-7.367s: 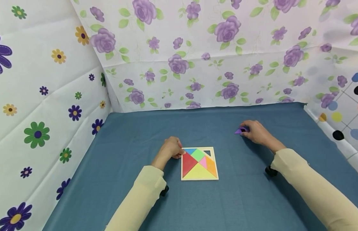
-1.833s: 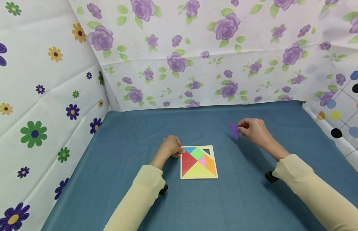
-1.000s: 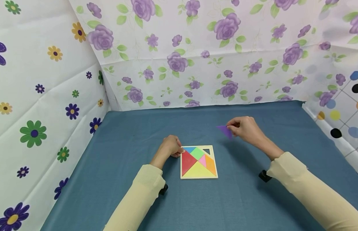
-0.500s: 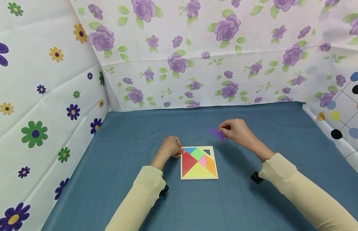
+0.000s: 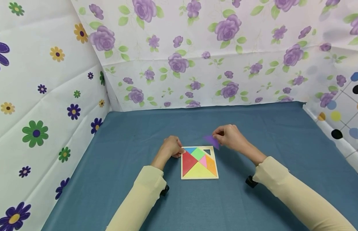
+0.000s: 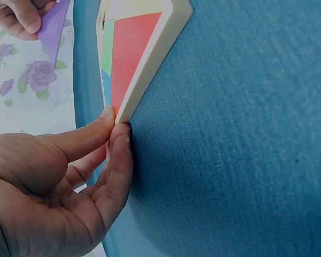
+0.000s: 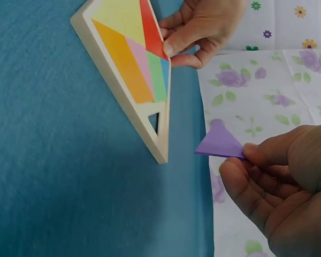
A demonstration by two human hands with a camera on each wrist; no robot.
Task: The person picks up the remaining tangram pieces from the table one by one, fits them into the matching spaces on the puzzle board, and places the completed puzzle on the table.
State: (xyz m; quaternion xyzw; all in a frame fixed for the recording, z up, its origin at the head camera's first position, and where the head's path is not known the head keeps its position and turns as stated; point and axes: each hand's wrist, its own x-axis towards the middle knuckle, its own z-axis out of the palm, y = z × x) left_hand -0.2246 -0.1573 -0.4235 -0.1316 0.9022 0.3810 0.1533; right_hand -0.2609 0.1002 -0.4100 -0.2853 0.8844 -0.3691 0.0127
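A square tangram puzzle frame [image 5: 200, 178] lies on the cloth, filled with red, yellow, orange, pink, green and blue pieces. Its far right corner has a triangular opening [image 5: 208, 152] where the blue-grey cloth shows through. My left hand [image 5: 170, 147] pinches the frame's far left corner between thumb and fingers, as the left wrist view shows. In my right hand [image 5: 231, 137] a purple triangle [image 7: 221, 141] is pinched between thumb and fingertips. It hangs in the air just beyond the frame's far right corner, apart from it.
A blue-grey cloth [image 5: 124, 144] covers the table. White flowered sheets rise behind [image 5: 179, 80] and at the left [image 5: 52, 106]; a dotted sheet [image 5: 346, 112] stands at the right. Both wrists wear a black device [image 5: 251, 181].
My right hand lifted the purple triangle off the cloth at the right and carried it leftward, then lower and nearer the frame. The left hand stays on the frame's corner.
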